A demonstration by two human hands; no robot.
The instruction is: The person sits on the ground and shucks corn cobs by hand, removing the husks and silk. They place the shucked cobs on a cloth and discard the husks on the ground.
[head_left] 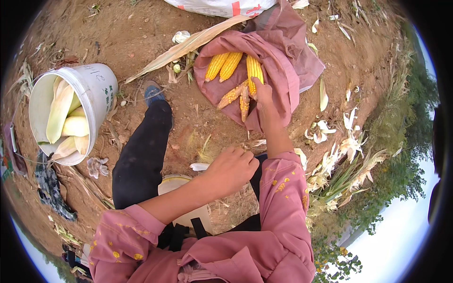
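My right hand (266, 99) reaches into the mouth of a reddish cloth sack (288, 75), its fingers closed around the lower end of a yellow ear of corn (253, 67). Beside that ear, two more full ears (223, 65) lie in the sack. Below them are smaller, patchy brownish ears (234, 95). My left hand (231, 170) hovers over my lap, back upward and fingers curled; whatever might be inside them is hidden.
A white bucket (100, 85) on the left lies tipped, holding ears in pale husks (73, 123). Loose husks (347, 146) are heaped on the right. A long dry leaf (186, 46) lies against the sack. A white printed sack (222, 6) lies beyond it. A pale container (174, 180) stands between my legs.
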